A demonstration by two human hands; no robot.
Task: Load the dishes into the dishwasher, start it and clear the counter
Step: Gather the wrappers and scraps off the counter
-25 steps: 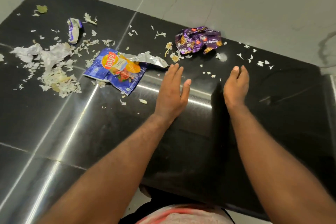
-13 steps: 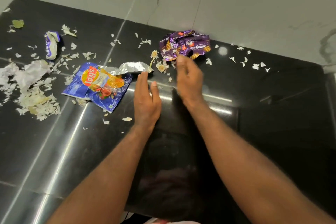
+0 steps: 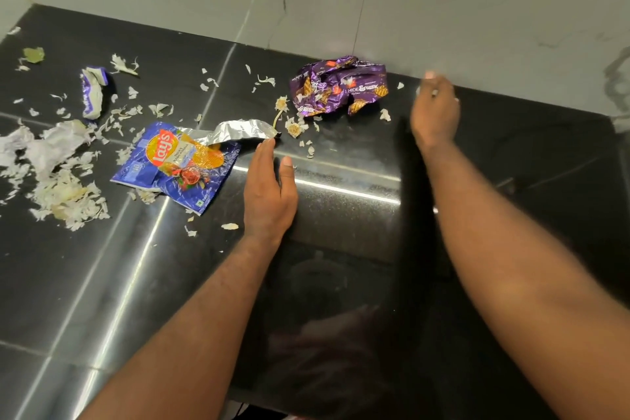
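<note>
A black polished counter (image 3: 341, 283) is littered with rubbish. My left hand (image 3: 269, 187) lies flat on it with straight fingers, its fingertips touching the foil edge of a torn blue chips packet (image 3: 180, 164). A crumpled purple biscuit wrapper (image 3: 337, 85) sits by the back wall. My right hand (image 3: 434, 106), blurred, is on the counter to the right of that wrapper, near the wall, fingers extended over small white scraps. Neither hand holds anything.
White vegetable peel scraps (image 3: 64, 194) and crumpled tissue (image 3: 51, 143) are heaped at the left. A small purple-white wrapper (image 3: 92, 92) lies at the back left, with a green bit (image 3: 34, 54) beyond. The grey marble wall (image 3: 443, 3) bounds the counter behind.
My right hand has swung from just below the purple wrapper to the right, up to the wall. My left hand stays flat by the chips packet.
</note>
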